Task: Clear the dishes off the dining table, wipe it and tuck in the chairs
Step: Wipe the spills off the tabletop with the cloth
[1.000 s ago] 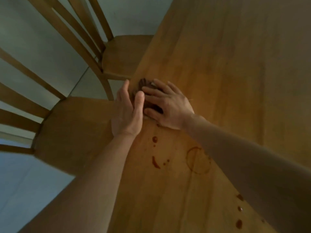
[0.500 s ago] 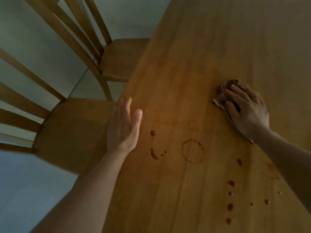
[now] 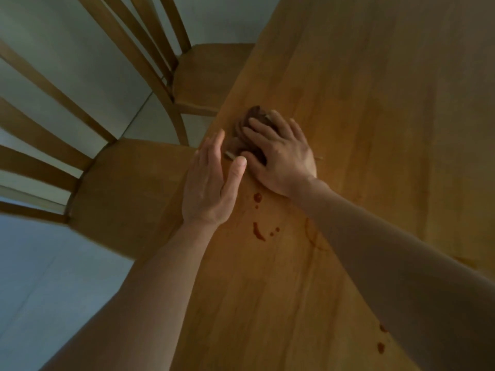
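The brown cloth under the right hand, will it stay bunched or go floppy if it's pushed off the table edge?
Probably floppy: the cloth is crumpled into soft folds under the right hand, so it would likely sag and drop over the edge. It looks light, and should slide easily on the smooth table. The open left hand stands at the edge, seemingly to catch whatever gets swept off.

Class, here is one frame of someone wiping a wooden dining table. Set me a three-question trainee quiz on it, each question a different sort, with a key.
1. True or false: the right hand presses a cloth flat on the table.
2. Multiple choice: the red stains lie (A) under the cloth, (B) nearer the camera than both hands, (C) on a chair seat.
3. Fill in: the left hand is held open at the table's ____, beside the cloth.

Key: 1 true; 2 B; 3 edge.
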Available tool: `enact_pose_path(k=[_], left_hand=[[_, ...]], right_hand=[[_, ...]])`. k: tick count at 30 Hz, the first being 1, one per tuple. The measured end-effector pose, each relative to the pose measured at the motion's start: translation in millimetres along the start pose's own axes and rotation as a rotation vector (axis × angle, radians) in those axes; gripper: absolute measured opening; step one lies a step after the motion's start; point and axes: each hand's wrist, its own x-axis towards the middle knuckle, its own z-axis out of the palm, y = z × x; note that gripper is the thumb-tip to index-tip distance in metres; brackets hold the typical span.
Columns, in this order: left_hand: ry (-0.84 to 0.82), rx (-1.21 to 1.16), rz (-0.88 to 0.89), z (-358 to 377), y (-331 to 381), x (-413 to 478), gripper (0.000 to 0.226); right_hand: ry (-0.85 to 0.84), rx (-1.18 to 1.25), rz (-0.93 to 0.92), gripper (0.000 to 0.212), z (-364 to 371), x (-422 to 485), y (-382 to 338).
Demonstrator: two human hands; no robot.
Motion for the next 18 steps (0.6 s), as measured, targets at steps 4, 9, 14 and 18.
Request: enact_pose_path(k=[4,9,14,18], left_hand=[[0.024,-0.044,0.0,-0.6,-1.6,1.5,0.075],[0.025,-0.099,0.001,-2.0,-4.0,1.4,0.077],[0.008,-0.114,-0.014,-0.1,-7.8,0.1,0.083],[-0.004,-0.181,0.014,-3.2,-5.3,-5.8,0.079]], right_hand=[[-0.013,0.011,-0.169,0.055,3.5,-13.8,-19.2],[-0.045,0.051,-0.385,0.054,2.4,-55.1,-16.6],[-0.072,0.034,-0.4,0.06,0.6,-93.2,7.4],[0.159,0.174,-0.216,0.036,4.4,-117.7,14.0]])
